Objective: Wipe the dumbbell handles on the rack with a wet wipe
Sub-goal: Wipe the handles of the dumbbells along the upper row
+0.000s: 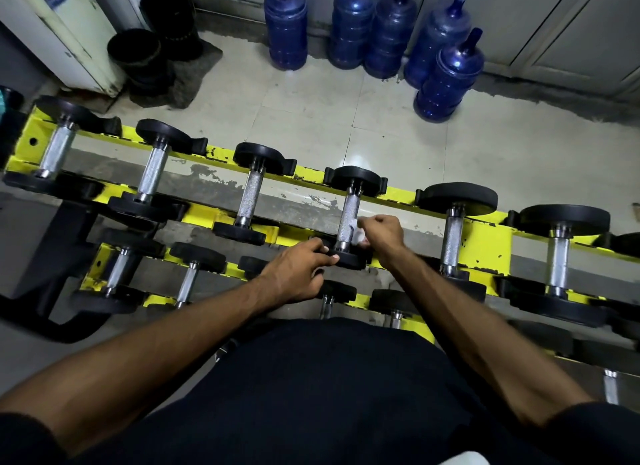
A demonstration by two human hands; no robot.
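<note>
Here our right hand [381, 232] pinches the wet wipe [357, 235] against the dumbbell handle [347, 211] beside it; our left hand [298, 274] grips the plate [349, 259]

1. Short dark sleeves: left sleeve [24, 437] and right sleeve [599, 426], covering only the upper arms.
2. Bare forearms, uncovered from sleeve edges down to left hand [294, 274] and right hand [381, 234].
3. Plain matte black garment [329, 395] over torso and lap, same shade as the sleeves.
4. Small pale patch [464, 459] at the lower edge, cut off, too little showing to identify.
</note>
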